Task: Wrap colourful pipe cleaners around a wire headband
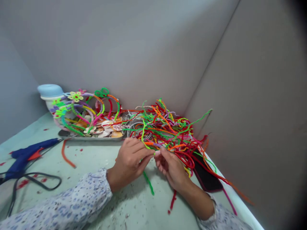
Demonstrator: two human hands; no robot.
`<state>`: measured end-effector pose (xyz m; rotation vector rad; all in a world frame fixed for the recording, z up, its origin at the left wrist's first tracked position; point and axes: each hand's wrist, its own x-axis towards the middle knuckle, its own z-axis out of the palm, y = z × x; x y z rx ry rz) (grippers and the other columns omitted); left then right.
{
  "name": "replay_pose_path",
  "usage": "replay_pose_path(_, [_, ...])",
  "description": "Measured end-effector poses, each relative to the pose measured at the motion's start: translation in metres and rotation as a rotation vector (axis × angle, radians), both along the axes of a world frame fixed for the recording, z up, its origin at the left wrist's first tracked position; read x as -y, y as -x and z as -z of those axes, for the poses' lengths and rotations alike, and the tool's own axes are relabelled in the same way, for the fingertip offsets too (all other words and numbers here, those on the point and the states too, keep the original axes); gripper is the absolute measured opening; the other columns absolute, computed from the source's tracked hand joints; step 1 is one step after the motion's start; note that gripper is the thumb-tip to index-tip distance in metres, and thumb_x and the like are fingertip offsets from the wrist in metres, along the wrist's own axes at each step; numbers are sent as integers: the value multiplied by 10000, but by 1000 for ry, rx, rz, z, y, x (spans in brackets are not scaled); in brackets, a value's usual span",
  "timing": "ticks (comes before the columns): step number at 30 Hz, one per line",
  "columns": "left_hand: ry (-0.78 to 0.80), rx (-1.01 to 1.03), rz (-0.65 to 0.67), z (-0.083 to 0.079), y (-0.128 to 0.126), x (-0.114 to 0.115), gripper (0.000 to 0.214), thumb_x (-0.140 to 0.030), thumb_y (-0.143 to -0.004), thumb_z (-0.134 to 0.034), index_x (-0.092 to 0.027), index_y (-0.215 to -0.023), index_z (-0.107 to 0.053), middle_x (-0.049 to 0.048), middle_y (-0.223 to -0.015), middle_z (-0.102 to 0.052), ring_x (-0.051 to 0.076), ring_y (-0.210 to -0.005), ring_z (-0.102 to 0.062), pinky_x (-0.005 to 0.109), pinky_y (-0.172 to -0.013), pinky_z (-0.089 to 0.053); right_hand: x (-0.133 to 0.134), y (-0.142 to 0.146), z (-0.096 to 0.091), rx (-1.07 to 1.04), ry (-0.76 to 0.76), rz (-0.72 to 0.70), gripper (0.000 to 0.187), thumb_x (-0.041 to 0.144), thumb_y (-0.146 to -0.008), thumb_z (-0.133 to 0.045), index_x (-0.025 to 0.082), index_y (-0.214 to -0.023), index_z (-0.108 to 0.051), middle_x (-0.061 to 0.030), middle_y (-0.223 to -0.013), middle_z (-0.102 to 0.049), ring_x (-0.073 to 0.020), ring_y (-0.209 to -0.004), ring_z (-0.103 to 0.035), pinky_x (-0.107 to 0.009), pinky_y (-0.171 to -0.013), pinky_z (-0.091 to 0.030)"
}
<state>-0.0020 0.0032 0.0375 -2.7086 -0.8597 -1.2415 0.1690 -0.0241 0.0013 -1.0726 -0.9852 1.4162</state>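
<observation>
My left hand [130,159] and my right hand [171,166] meet at the near edge of a tangled pile of coloured pipe cleaners [172,131]. The left fingers pinch a green pipe cleaner [148,183] whose free end trails down onto the table. The right fingers are pinched close beside them, on strands from the pile; a red pipe cleaner [172,201] hangs below that hand. Which strand the right hand grips I cannot make out.
A metal tray [91,138] holds finished pipe-cleaner hairbands [83,108] and round decorated pieces. A blue glue gun [26,156] with black cable lies at left, an orange pipe cleaner [67,158] beside it. A black phone [207,177] lies under the pile. Grey walls close off the back and right.
</observation>
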Motion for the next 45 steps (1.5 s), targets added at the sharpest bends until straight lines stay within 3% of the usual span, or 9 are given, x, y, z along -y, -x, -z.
replay_pose_path(6, [-32,-37,42,6,-3,6,146,-165,-816,-549,-225,-915,-637,3,-677,-616,153,-676,-472,328,-660,-304,-4,-9,-1,-348,222,-245,238,381,-755,-650,158,-708,-580,46,-537,-508,-34,-412,-417,-135,-374,-288])
replay_pose_path(21, [-10,-218,-10,23,1,16,171,-146,-846,-493,-207,-773,-634,4,-630,-568,147,-647,-446,330,-636,-268,-13,-21,8,-71,183,-506,250,334,-748,-653,90,-712,-611,-21,-620,-634,-70,-459,-593,-127,-391,-420])
replay_pose_path(27, [22,-172,-59,22,0,13,136,-192,-837,-533,-241,-909,-638,13,-744,-628,170,-752,-503,352,-732,-318,-14,-18,9,-96,146,-375,206,294,-729,-676,98,-734,-612,-14,-630,-641,-73,-473,-590,-144,-418,-428])
replay_pose_path(30, [36,-39,-150,20,1,13,286,-223,-790,-590,-239,-1075,-572,71,-1012,-614,236,-953,-502,417,-832,-342,-15,-14,11,-125,72,-257,185,285,-737,-670,116,-773,-605,-13,-653,-644,-80,-495,-595,-149,-426,-426])
replay_pose_path(33, [44,167,-212,20,3,15,360,-204,-749,-621,-207,-1091,-509,95,-1052,-555,249,-1001,-479,427,-851,-373,-15,-11,11,-149,-4,-113,181,291,-741,-666,132,-797,-602,-16,-675,-645,-94,-534,-600,-172,-463,-450])
replay_pose_path(35, [139,295,-221,23,2,16,283,-192,-752,-614,-195,-1005,-487,71,-959,-540,214,-920,-499,383,-801,-409,-16,-9,10,-150,-27,-28,183,292,-740,-667,135,-811,-606,-16,-677,-644,-98,-549,-597,-183,-486,-460])
replay_pose_path(37, [388,381,-230,26,-3,16,205,-220,-783,-581,-189,-947,-464,41,-865,-523,172,-806,-511,329,-717,-433,-15,-7,10,-152,-34,16,176,282,-741,-665,135,-819,-607,-13,-670,-643,-95,-550,-590,-182,-500,-459])
replay_pose_path(41, [896,463,-33,33,-18,9,168,-315,-830,-525,-180,-924,-489,13,-786,-546,138,-708,-531,276,-627,-451,-14,-1,14,-157,-38,5,171,259,-741,-662,143,-848,-595,-2,-644,-635,-105,-557,-588,-197,-517,-459])
replay_pose_path(45, [1091,566,68,41,-32,1,206,-358,-815,-540,-154,-838,-552,20,-739,-588,142,-681,-543,275,-614,-440,-14,1,21,-95,-52,17,178,250,-743,-657,150,-872,-585,9,-635,-626,-107,-555,-582,-216,-537,-465])
